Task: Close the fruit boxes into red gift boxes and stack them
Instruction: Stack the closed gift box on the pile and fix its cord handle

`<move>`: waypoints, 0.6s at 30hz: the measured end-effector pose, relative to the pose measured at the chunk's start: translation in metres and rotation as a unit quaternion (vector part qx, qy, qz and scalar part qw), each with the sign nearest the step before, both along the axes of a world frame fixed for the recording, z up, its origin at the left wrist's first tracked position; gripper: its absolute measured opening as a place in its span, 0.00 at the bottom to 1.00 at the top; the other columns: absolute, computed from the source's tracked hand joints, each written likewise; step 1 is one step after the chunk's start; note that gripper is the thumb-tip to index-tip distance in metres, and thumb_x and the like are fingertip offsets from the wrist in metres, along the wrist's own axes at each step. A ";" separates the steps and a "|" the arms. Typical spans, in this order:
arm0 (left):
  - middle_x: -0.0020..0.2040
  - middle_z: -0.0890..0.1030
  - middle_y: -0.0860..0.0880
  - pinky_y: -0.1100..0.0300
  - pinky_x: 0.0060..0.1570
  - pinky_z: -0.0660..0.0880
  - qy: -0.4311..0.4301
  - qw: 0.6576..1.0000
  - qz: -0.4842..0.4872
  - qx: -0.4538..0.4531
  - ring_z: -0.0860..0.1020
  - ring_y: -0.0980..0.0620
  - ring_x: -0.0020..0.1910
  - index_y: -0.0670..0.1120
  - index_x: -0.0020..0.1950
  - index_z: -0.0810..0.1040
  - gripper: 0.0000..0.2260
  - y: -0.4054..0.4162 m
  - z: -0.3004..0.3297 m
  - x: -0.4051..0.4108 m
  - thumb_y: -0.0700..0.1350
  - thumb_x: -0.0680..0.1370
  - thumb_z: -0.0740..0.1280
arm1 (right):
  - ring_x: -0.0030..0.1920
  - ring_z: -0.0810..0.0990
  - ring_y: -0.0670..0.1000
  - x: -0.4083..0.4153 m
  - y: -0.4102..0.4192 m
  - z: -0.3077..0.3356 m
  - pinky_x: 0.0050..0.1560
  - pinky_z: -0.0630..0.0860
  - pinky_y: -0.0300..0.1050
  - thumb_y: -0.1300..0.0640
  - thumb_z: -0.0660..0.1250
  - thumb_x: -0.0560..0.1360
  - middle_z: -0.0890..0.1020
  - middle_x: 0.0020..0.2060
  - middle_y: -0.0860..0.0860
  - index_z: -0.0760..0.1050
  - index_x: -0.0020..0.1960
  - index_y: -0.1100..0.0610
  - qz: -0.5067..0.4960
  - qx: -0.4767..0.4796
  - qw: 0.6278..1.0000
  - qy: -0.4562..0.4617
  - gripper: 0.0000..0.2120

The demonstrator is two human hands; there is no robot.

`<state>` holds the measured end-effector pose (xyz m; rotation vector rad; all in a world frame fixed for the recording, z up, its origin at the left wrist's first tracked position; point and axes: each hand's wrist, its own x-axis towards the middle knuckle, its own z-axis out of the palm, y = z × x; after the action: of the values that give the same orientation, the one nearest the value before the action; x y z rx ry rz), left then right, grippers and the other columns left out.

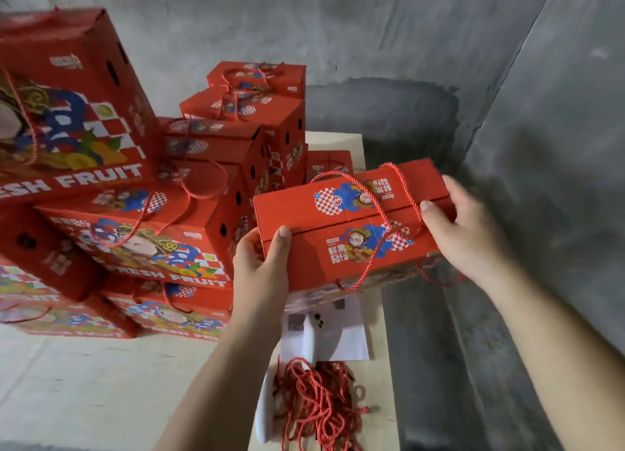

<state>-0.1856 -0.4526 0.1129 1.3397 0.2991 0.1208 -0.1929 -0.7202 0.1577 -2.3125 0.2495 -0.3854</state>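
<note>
a closed red gift box (pixel 351 224) is held in the air above the right edge of the tabletop (pixel 84 376), gripped between both hands. the left hand (pixel 260 261) is clamped on its near left corner, thumb laid on the top face; the right hand (pixel 463 227) is closed over its right end, thumb pressed on the lid seam. two red rope handles (pixel 378 200) are looped loosely across the top of the box, one of them caught under the right thumb.

to the left, the tabletop is crowded by a pile of red gift boxes (pixel 148 234), stacked several high and reaching back to the grey concrete wall (pixel 372 27); the nearest of these is just beside the left hand. below the held box a white sheet (pixel 324 335) is seen, possibly an unfolded box blank, though it is blurred. nearer still, a tangle of loose red cords (pixel 318 403) is heaped at the tabletop's edge, partly on a white bag (pixel 265 413). the grey floor (pixel 456 366) is seen to the right
</note>
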 end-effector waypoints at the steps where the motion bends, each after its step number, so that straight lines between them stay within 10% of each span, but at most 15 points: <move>1: 0.55 0.86 0.47 0.44 0.53 0.84 0.003 1.000 0.016 -0.018 0.86 0.45 0.54 0.55 0.57 0.81 0.13 -0.012 0.002 0.011 0.57 0.76 0.75 | 0.54 0.83 0.51 0.024 -0.009 0.009 0.56 0.80 0.54 0.36 0.58 0.75 0.82 0.57 0.50 0.73 0.70 0.48 0.006 -0.034 0.999 -0.009 0.28; 7: 0.66 0.78 0.46 0.42 0.61 0.80 0.043 0.990 0.115 -0.066 0.81 0.46 0.62 0.57 0.66 0.71 0.34 -0.089 0.008 0.063 0.70 0.64 0.71 | 0.61 0.82 0.55 0.206 -0.043 0.075 0.65 0.78 0.55 0.33 0.60 0.72 0.83 0.63 0.52 0.71 0.74 0.49 0.141 -0.140 0.978 -0.061 0.35; 12: 0.52 0.84 0.47 0.55 0.43 0.81 0.058 0.986 0.066 -0.145 0.85 0.52 0.45 0.56 0.71 0.70 0.19 -0.144 -0.003 0.114 0.46 0.82 0.70 | 0.67 0.74 0.64 0.323 -0.038 0.060 0.67 0.71 0.53 0.38 0.60 0.80 0.75 0.69 0.58 0.74 0.72 0.50 0.149 -0.222 0.963 0.003 0.25; 15: 0.53 0.85 0.49 0.50 0.53 0.81 0.077 0.993 0.028 -0.079 0.84 0.47 0.53 0.56 0.59 0.79 0.09 -0.165 -0.008 0.126 0.48 0.80 0.73 | 0.67 0.77 0.62 0.322 -0.017 0.010 0.68 0.74 0.56 0.33 0.56 0.82 0.76 0.69 0.61 0.77 0.71 0.52 0.091 0.052 0.976 0.189 0.30; 18: 0.58 0.84 0.49 0.44 0.64 0.79 0.089 0.995 0.016 -0.031 0.82 0.46 0.60 0.55 0.60 0.76 0.16 -0.178 -0.008 0.129 0.55 0.75 0.74 | 0.33 0.86 0.50 0.292 -0.011 -0.025 0.31 0.81 0.42 0.21 0.49 0.75 0.86 0.34 0.51 0.85 0.41 0.50 0.182 0.386 0.858 0.286 0.39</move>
<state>-0.0562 -0.6310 0.1046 1.2856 0.4702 0.0185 0.0992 -0.7315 0.1325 -1.5533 0.1934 0.5321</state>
